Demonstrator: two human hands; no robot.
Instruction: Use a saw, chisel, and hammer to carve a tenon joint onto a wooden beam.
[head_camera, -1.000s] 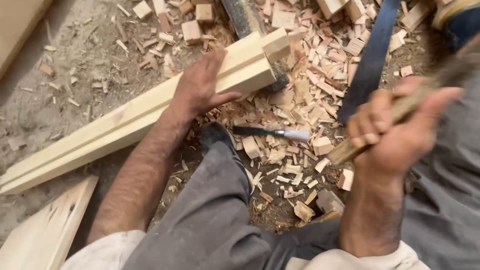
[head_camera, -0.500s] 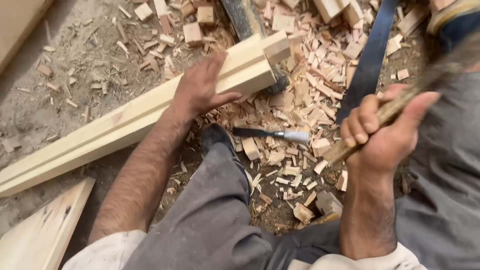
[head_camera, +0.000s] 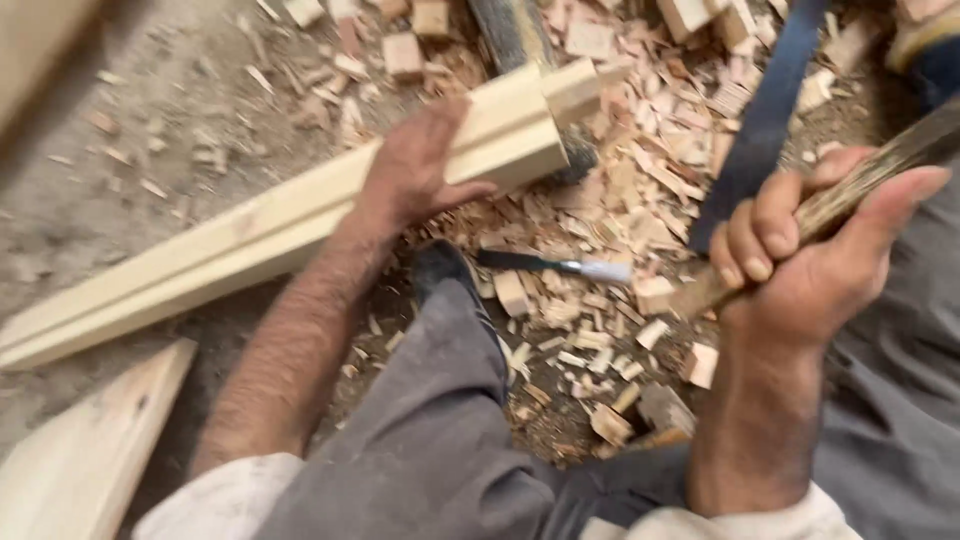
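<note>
I'm looking down at a rough woodworking spot, a carpenter's work area set on bare ground. The dirt floor (head_camera: 150, 190) is littered with wood chips (head_camera: 640, 200) and small offcut blocks (head_camera: 405, 52). A long, pale planed beam (head_camera: 250, 240) lies across it, another plank (head_camera: 80, 460) sits at the lower left corner, and a chisel (head_camera: 555, 265) rests among the chips.

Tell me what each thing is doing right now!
left hand: pressed flat on the long wooden beam, which lies on the ground
right hand: closed around a wooden tool handle, raised
chisel: lying loose among the wood chips
wood chips: scattered on the ground
flat board: lying at lower left
</note>
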